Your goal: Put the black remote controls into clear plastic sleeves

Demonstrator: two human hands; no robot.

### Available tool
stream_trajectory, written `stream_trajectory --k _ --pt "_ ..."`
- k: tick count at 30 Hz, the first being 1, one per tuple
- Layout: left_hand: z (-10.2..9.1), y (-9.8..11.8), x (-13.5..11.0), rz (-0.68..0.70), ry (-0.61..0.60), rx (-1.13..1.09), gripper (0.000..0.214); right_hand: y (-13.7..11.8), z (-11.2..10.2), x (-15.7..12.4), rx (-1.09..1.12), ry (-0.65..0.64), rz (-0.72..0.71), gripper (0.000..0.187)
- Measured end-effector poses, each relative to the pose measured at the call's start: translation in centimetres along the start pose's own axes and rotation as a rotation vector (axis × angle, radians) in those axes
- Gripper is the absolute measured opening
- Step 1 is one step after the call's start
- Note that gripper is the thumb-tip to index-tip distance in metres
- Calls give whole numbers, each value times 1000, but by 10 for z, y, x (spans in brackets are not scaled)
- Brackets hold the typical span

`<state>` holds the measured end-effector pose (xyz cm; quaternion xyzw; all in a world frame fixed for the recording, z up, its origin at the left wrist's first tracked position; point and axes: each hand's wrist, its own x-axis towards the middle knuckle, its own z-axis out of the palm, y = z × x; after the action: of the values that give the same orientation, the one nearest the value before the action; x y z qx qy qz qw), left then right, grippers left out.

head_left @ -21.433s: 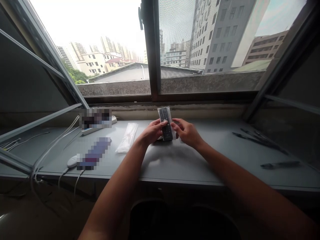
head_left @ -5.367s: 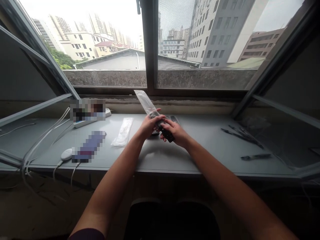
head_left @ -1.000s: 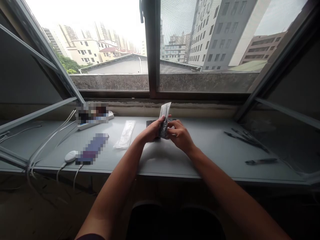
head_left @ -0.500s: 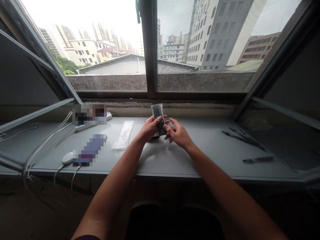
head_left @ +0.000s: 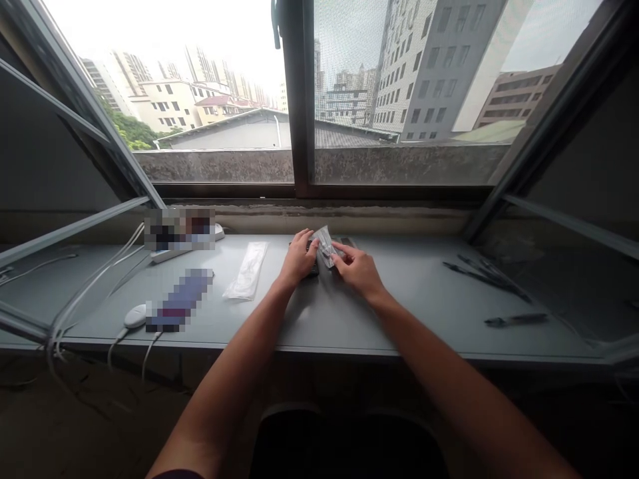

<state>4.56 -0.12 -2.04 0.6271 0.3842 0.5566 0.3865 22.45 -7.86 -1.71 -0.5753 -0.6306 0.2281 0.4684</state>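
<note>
A crumpled clear plastic bag (head_left: 325, 247) is tilted between my two hands, just above the desk. My right hand (head_left: 360, 271) pinches its right side with thumb and fingers. On the other side, my left hand (head_left: 298, 258) has its thumb and curled fingers at the bag's left edge. A black object (head_left: 313, 269) lies on the desk under my left hand, mostly covered, so its kind cannot be made out. Just behind the right fingers, a dark flat item (head_left: 345, 241) shows in part. Further left lies a white item in a clear plastic sleeve (head_left: 247, 271).
The grey desk (head_left: 424, 293) runs below a window. At its left are a white power strip (head_left: 174, 251), cables, a white round charger (head_left: 134, 316) and a blurred-out phone-shaped object (head_left: 180, 299). Dark cables (head_left: 484, 273) and a dark slim item (head_left: 516, 320) lie right.
Both hands have come lower. The upright dark packet has given way to a tilted, crumpled bag with little dark showing. My left hand now covers the black object on the desk.
</note>
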Motion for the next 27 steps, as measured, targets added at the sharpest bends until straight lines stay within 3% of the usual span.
stream_trajectory --k 5,11,16,19,21,23,24,25,27 --pt "1 -2 0 36 27 45 17 3 9 3 -240 23 -96 32" --pt "-3 -7 1 193 -32 519 32 0 14 -1 -434 -33 -94 37" --pt "-2 -16 0 281 -48 638 32 3 15 -3 -536 -70 -111 37" --pt "1 -8 3 326 -51 660 29 -2 13 -2 -583 -74 -101 33" --pt "2 12 -1 386 -41 652 26 -14 4 -5 -567 -61 -87 34" --pt "0 38 -22 489 -23 600 24 -30 -16 -19 -452 -53 -85 36" --pt "-3 50 -41 535 -42 561 23 -37 -30 -32 -344 -113 -96 35" --pt "-5 60 -66 579 -77 508 22 -41 -46 -49 -210 -216 -110 34" --pt "-8 64 -130 629 -260 428 20 -39 -81 -95 26 -590 -71 31"
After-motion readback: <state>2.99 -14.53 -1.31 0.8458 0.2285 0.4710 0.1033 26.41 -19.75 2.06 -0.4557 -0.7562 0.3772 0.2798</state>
